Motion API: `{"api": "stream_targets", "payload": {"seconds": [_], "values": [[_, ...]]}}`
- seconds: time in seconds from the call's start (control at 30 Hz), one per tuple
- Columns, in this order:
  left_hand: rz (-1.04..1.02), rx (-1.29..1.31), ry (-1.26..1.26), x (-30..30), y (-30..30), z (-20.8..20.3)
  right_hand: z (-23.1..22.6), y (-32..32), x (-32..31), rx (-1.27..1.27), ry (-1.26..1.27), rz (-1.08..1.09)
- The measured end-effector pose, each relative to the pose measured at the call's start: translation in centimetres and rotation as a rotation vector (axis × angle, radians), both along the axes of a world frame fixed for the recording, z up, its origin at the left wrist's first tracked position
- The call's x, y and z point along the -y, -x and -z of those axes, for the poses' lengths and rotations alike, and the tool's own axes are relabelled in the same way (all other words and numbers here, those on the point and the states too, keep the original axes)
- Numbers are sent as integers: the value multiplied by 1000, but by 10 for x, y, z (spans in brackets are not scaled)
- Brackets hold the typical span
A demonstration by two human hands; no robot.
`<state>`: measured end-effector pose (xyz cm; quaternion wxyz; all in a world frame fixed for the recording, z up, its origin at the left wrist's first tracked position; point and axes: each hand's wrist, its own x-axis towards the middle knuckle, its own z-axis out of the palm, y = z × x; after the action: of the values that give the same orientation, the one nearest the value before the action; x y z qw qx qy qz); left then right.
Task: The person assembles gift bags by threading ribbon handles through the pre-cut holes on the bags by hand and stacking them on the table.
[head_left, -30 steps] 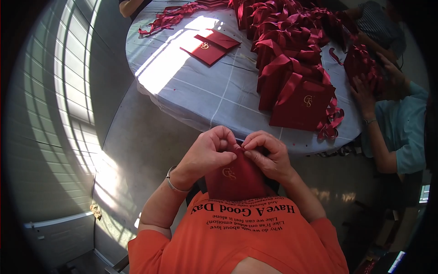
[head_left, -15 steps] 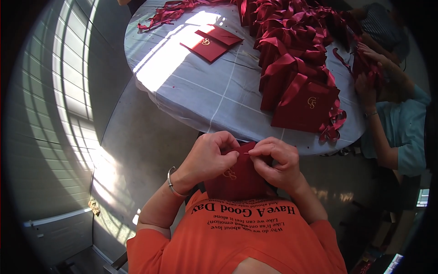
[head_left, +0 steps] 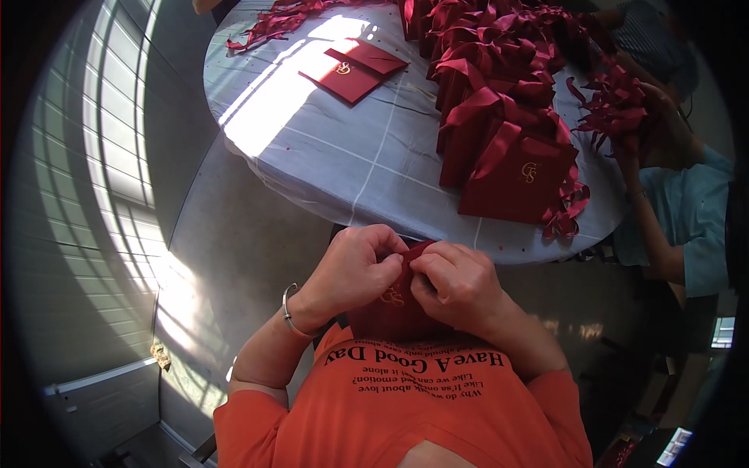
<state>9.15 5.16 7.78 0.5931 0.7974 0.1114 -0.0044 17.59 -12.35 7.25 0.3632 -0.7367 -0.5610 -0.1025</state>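
Note:
A dark red paper gift bag [head_left: 382, 318] with a gold emblem rests against my lap, just below the table's near edge. My left hand [head_left: 360, 264] pinches its upper edge on the left, a bracelet on that wrist. Close beside it, my right hand [head_left: 460, 285] has its fingers curled together at the same upper edge, covering the bag's right part. Whatever small piece lies between the right fingertips is hidden.
On the round table [head_left: 328, 168] stands a long row of red bags with ribbons [head_left: 515, 175]. Flat red bags [head_left: 355, 69] lie at the left, and loose ribbons [head_left: 269, 27] behind them. At the right, a co-worker's hands [head_left: 659, 117] hold a bunch of ribbons [head_left: 616, 101].
My right hand has shifted left along the bag's top edge, closer to my left hand. The co-worker's hands have lifted a bunch of ribbons that now fans out.

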Motion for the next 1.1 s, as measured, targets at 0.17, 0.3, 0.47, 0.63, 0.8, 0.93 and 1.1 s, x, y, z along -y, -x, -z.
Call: {"api": "stream_targets", "payload": {"seconds": [0.17,0.3,0.47,0.63,0.8,0.93,1.1], "values": [[-6,21,-12,8,-7,-5,-6,13,-3,110,127,124],[19,62,-68,5,1,-4,-2,15,-7,28,164,128],[-55,37,33,12,4,-5,-7,-4,1,-13,41,113],[-77,102,-63,21,9,-12,-31,-40,4,-602,180,-224],[-75,160,-92,30,15,-12,-34,-65,-7,-844,390,-429],[-26,231,-302,37,19,-22,-31,-76,-23,-863,632,-625],[-46,246,-425,42,29,-32,-33,-80,-35,-989,738,-719]]}}
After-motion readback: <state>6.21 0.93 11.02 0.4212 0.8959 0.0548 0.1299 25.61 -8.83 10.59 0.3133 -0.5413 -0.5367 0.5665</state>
